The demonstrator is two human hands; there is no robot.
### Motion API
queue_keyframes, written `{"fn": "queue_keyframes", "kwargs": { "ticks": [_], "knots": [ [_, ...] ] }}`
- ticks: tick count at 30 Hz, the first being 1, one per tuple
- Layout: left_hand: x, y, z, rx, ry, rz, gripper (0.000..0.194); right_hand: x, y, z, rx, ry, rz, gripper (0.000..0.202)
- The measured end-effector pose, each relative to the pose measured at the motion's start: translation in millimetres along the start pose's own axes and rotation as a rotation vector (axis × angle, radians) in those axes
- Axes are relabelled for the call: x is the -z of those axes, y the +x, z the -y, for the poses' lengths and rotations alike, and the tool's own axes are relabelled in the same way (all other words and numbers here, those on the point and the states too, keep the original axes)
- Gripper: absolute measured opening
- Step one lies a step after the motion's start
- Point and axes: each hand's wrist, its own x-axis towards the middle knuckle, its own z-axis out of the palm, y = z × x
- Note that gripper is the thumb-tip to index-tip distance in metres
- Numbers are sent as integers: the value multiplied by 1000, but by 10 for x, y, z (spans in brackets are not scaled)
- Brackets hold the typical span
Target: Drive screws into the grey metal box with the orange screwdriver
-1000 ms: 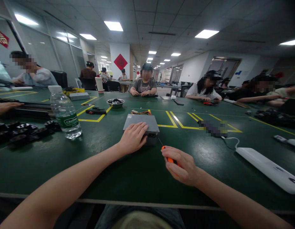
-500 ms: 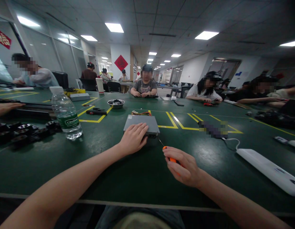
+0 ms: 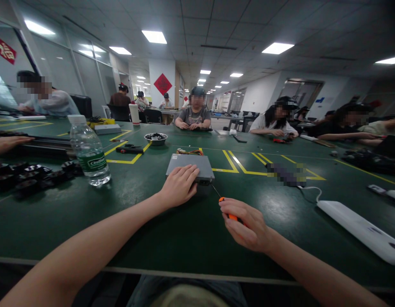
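A grey metal computer power supply (image 3: 202,166) lies flat on the green table, a bundle of coloured wires behind it. My left hand (image 3: 181,184) holds it down: the fingers lie across its top and the thumb is at its front edge. In my right hand (image 3: 244,224) is a screwdriver (image 3: 232,217) with an orange and black handle, the fingers closed around it. The thin shaft points up and left, with its tip at the front right corner of the power supply. What the tip touches is too small to make out.
To the left stand a water bottle (image 3: 90,155) and several black parts (image 3: 31,177). Behind are a metal bowl (image 3: 155,138) and a black tool (image 3: 129,150). A white power bank (image 3: 357,228) with a cable lies right. Co-workers sit around the table; one's hand (image 3: 8,145) shows at left.
My right hand has turned slightly around the screwdriver handle, and the fingers sit a little differently. My left hand and the power supply stay in place.
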Motion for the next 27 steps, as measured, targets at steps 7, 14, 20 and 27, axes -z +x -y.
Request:
{"fn": "queue_keyframes", "kwargs": {
  "ticks": [7, 14, 20, 27],
  "knots": [
    [-7, -4, -5, 4, -1, -3, 42, -5, 75, 27, 6, -50, 1, 14],
    [-12, 4, -7, 5, 19, 2, 43, 41, 84, 31, -27, -153, -6, 9],
    [-23, -49, -12, -19, 57, 22, 48, 150, 6, 72, 46, -229, 126, 17],
    [-6, -60, -113, -156, 88, 54, 44, 125, 136, 382, -276, -311, 151, 17]
  ]
}}
